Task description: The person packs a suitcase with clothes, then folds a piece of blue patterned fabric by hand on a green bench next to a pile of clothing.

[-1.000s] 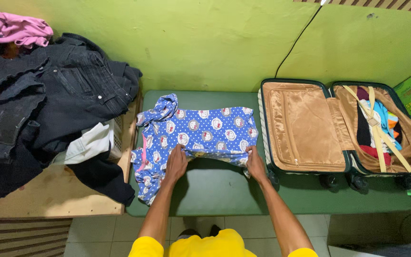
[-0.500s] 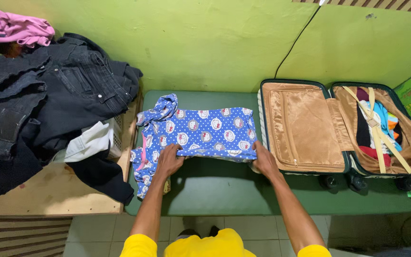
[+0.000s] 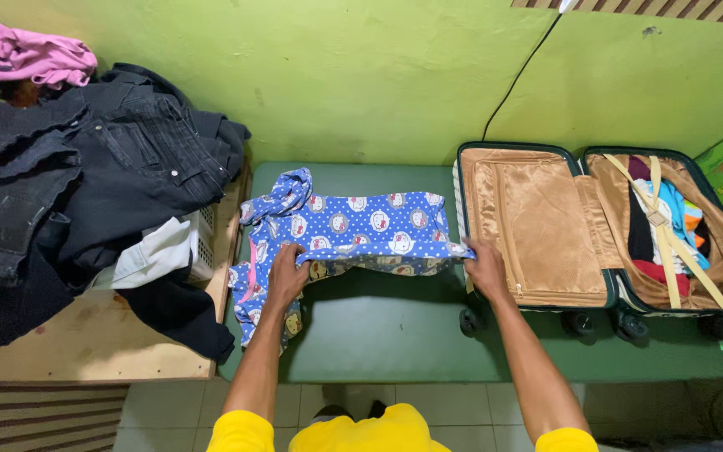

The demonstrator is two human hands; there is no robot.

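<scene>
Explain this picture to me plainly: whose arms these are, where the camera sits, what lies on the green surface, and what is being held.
There is no machine here. The single view comes from a camera worn on a person's head, looking down at their own two bare arms. The left hand and right hand each grip the near edge of a blue dotted garment spread on a green table. To the right an open suitcase lies flat, one half bare, the other strapped over colourful clothes. To the left a pile of dark clothes sits on a wooden bench, with a pink garment at the back.

One head-worn view looks steeply down, fairly near, at the green table [image 3: 378,335] against the wall.
</scene>
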